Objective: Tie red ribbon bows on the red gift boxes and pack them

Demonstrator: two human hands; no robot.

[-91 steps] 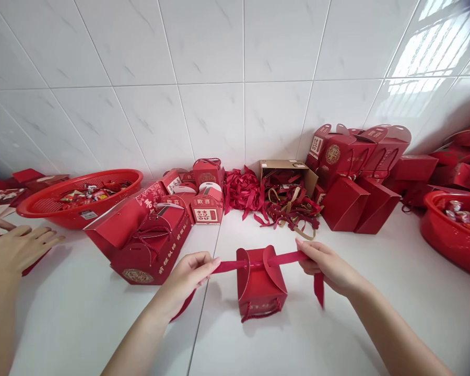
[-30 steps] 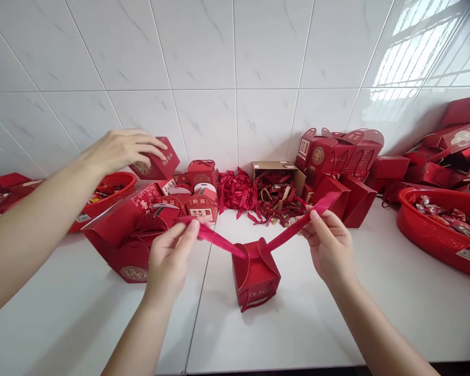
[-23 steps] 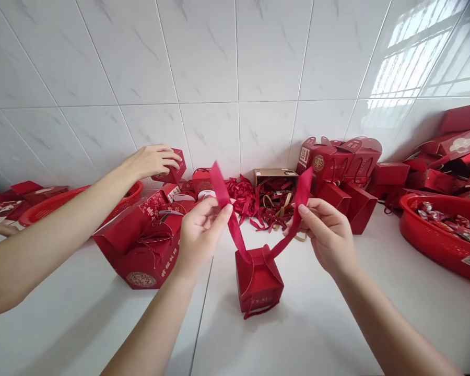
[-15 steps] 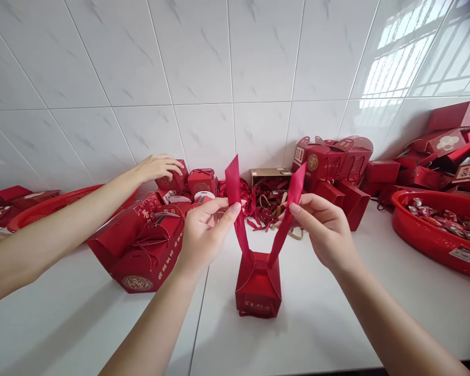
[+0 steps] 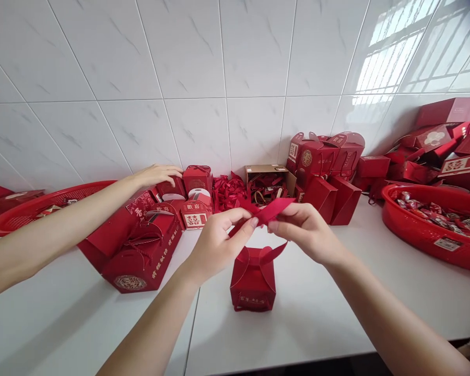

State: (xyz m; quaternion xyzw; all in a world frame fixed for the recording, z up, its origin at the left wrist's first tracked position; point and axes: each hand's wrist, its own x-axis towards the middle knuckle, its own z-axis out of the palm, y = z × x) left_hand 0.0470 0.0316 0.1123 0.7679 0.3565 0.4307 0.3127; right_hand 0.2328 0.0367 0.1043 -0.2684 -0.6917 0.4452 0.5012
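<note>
A small red gift box (image 5: pixel 253 282) stands on the white counter (image 5: pixel 309 318) in front of me. A red ribbon (image 5: pixel 272 210) runs up from its scalloped top flaps. My left hand (image 5: pixel 219 243) pinches one ribbon end and my right hand (image 5: pixel 303 230) pinches the other. The two ends cross between my fingertips just above the box. Both hands hover over the box without touching it.
Another person's arm (image 5: pixel 62 224) reaches in from the left, its hand (image 5: pixel 159 173) on small red boxes (image 5: pixel 196 201) by the wall. Larger red boxes (image 5: pixel 141 250), a ribbon pile (image 5: pixel 227 189), a cardboard box (image 5: pixel 268 175), red bags (image 5: pixel 329 172) and two red baskets (image 5: pixel 434 230) (image 5: pixel 35 201) surround.
My hands have come together and lowered, bringing the two upright ribbon ends into a crossing above the box. The other person's hand set a small box down by the wall.
</note>
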